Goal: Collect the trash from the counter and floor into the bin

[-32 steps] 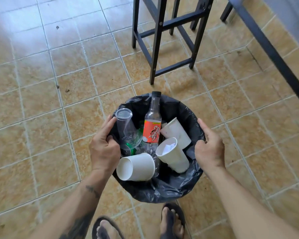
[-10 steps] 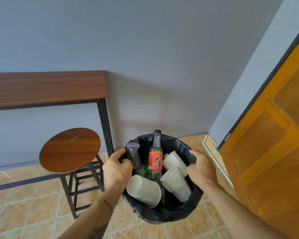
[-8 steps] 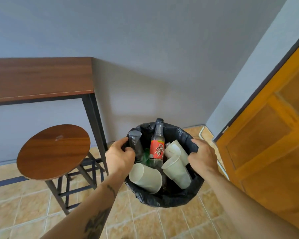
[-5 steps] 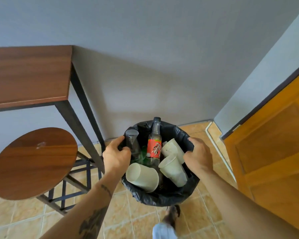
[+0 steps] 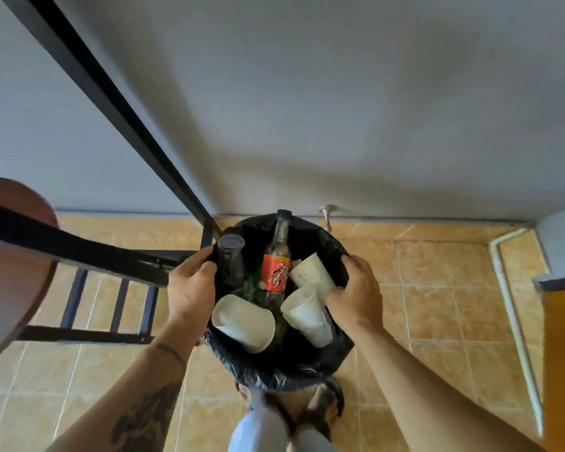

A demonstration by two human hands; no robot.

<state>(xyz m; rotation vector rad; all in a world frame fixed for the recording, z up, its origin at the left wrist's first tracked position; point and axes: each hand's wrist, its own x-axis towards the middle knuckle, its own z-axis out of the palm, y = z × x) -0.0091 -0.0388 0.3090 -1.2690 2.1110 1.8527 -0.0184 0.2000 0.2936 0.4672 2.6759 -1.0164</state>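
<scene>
Both hands grip the rim of the black-lined bin (image 5: 284,370), left hand (image 5: 191,288) and right hand (image 5: 356,295) with fingers curled over opposite sides. Inside stand a red-labelled bottle (image 5: 275,272), a clear plastic cup (image 5: 230,256) and white paper cups (image 5: 243,322). A black metal leg (image 5: 111,99) and a wooden stool (image 5: 10,256) crowd the left, the wall (image 5: 340,109) close behind.

A home interior: tan tiled floor (image 5: 437,288), plain grey wall (image 5: 307,93), wooden stool (image 5: 10,256) beside a black-framed counter (image 5: 95,83).

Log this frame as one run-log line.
left hand: grips bin rim | right hand: grips rim | contents: bottle, cups
</scene>
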